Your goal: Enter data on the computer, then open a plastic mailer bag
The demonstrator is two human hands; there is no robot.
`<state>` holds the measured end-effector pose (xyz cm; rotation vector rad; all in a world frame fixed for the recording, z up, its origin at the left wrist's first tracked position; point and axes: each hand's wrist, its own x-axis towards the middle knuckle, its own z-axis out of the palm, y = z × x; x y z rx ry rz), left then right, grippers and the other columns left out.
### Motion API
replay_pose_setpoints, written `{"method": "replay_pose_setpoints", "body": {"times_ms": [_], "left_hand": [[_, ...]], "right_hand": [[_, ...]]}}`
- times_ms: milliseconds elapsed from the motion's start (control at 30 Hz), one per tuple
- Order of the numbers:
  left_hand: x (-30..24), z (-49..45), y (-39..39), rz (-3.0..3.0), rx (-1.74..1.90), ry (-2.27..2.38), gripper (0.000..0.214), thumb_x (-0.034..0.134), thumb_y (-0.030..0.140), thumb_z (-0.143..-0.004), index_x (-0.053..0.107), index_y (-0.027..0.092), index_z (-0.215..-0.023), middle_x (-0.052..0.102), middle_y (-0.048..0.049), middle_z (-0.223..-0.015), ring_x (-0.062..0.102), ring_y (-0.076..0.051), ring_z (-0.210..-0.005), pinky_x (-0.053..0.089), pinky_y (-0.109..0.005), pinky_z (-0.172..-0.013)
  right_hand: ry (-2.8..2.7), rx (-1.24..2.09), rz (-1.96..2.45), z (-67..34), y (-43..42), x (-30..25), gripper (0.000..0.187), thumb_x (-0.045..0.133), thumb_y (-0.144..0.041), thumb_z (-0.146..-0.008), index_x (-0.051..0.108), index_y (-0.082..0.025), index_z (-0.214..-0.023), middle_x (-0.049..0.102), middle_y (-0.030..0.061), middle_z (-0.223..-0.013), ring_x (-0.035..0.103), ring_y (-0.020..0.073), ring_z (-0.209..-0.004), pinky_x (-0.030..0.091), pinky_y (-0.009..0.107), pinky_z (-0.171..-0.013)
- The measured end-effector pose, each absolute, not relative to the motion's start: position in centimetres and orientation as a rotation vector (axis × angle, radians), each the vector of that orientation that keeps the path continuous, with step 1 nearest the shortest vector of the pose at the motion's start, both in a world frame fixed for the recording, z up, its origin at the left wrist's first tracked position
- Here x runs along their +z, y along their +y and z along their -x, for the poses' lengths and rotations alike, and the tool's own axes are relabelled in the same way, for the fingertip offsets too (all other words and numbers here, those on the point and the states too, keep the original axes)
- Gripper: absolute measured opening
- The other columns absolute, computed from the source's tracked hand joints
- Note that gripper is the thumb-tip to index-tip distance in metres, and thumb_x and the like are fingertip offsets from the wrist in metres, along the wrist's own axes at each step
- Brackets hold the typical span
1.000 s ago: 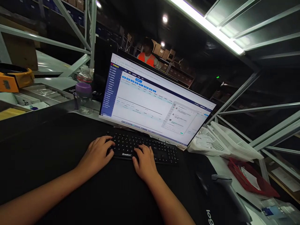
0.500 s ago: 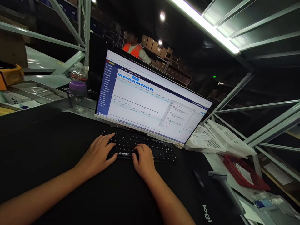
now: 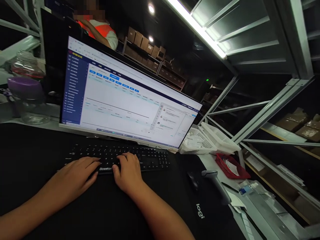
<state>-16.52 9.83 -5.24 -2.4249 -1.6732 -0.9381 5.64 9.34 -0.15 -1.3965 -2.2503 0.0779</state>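
My left hand [image 3: 75,175] rests palm down on the left front edge of a black keyboard [image 3: 150,158], fingers stretched over the keys. My right hand [image 3: 128,173] lies beside it on the keyboard's middle, fingers spread on the keys. Neither hand holds anything. Behind the keyboard stands a wide monitor [image 3: 120,103] showing a white web page with a blue side menu and a small dialog window.
A black desk mat [image 3: 30,156] covers the table. A black mouse [image 3: 193,180] and a grey handheld scanner [image 3: 216,185] lie to the right. White mesh baskets [image 3: 210,138] and a red tray [image 3: 231,166] sit further right. A purple-lidded jar [image 3: 26,96] stands left. A person in an orange vest [image 3: 100,28] is behind the monitor.
The view has swung to the right, so the monitor and keyboard sit further left in the picture. Both hands stay on the keyboard, with the fingers shifted slightly.
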Motion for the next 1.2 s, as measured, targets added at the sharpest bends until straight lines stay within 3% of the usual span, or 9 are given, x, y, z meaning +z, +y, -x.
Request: {"method": "replay_pose_setpoints", "body": {"times_ms": [133, 300, 433, 567, 733, 933, 1200], "left_hand": [[-4.7, 16.5, 9.6, 2.433, -0.899, -1.686, 0.044, 0.049, 0.047, -0.087, 0.075, 0.024, -0.112, 0.077, -0.0103, -0.123, 0.070, -0.033, -0.118, 0.055, -0.052, -0.105], [-5.1, 16.7, 9.6, 2.400, -0.923, -1.673, 0.043, 0.047, 0.049, -0.088, 0.075, 0.027, -0.113, 0.076, -0.0108, -0.127, 0.070, -0.035, -0.119, 0.056, -0.051, -0.104], [-5.5, 16.8, 9.7, 2.303, -0.901, -1.712, 0.057, 0.044, 0.055, -0.090, 0.070, 0.018, -0.125, 0.069, -0.0177, -0.140, 0.063, -0.038, -0.129, 0.048, -0.057, -0.114], [-5.6, 17.0, 9.9, 2.255, -0.857, -1.801, 0.071, 0.041, 0.066, -0.091, 0.066, 0.015, -0.133, 0.065, -0.0184, -0.146, 0.058, -0.037, -0.136, 0.044, -0.057, -0.118], [-5.5, 16.8, 10.1, 2.253, -0.860, -1.780, 0.064, 0.041, 0.060, -0.093, 0.068, 0.015, -0.128, 0.066, -0.0185, -0.142, 0.060, -0.037, -0.133, 0.045, -0.056, -0.115], [-5.3, 17.0, 9.9, 2.301, -0.845, -1.754, 0.057, 0.041, 0.057, -0.095, 0.071, 0.017, -0.123, 0.070, -0.0155, -0.135, 0.062, -0.034, -0.129, 0.045, -0.054, -0.113], [-5.4, 17.1, 10.0, 2.302, -0.859, -1.730, 0.057, 0.042, 0.055, -0.094, 0.072, 0.016, -0.121, 0.072, -0.0164, -0.132, 0.064, -0.034, -0.124, 0.048, -0.055, -0.110]], "right_hand": [[-2.239, 0.031, 1.487, -6.4, 9.7, 0.2, 0.040, 0.061, -0.038, -0.100, 0.064, -0.021, -0.136, 0.062, 0.0121, -0.144, 0.055, 0.0276, -0.138, 0.039, 0.051, -0.123], [-2.118, -0.020, 1.689, -9.0, 11.5, 1.0, 0.039, 0.057, -0.032, -0.101, 0.065, -0.017, -0.136, 0.063, 0.0164, -0.141, 0.057, 0.0326, -0.135, 0.036, 0.059, -0.122], [-2.019, 0.004, 1.728, -10.0, 12.0, 1.1, 0.039, 0.056, -0.029, -0.100, 0.066, -0.015, -0.135, 0.065, 0.0173, -0.137, 0.058, 0.0322, -0.133, 0.036, 0.056, -0.123], [-2.099, 0.053, 1.543, -8.3, 10.9, 0.5, 0.049, 0.064, -0.035, -0.097, 0.061, -0.017, -0.142, 0.059, 0.0161, -0.147, 0.051, 0.0310, -0.142, 0.033, 0.053, -0.126], [-2.209, 0.080, 1.431, -5.7, 10.2, 0.2, 0.065, 0.072, -0.040, -0.093, 0.052, -0.021, -0.152, 0.045, 0.0134, -0.162, 0.032, 0.0313, -0.157, 0.023, 0.055, -0.131], [-2.238, 0.149, 1.455, -6.0, 10.2, 0.2, 0.051, 0.052, -0.046, -0.106, 0.055, -0.020, -0.149, 0.049, 0.0130, -0.161, 0.039, 0.0300, -0.154, 0.027, 0.054, -0.130], [-2.324, 0.102, 1.386, -6.4, 9.7, -0.2, 0.045, 0.056, -0.040, -0.104, 0.059, -0.020, -0.144, 0.055, 0.0112, -0.156, 0.041, 0.0305, -0.152, 0.029, 0.056, -0.129]]}}
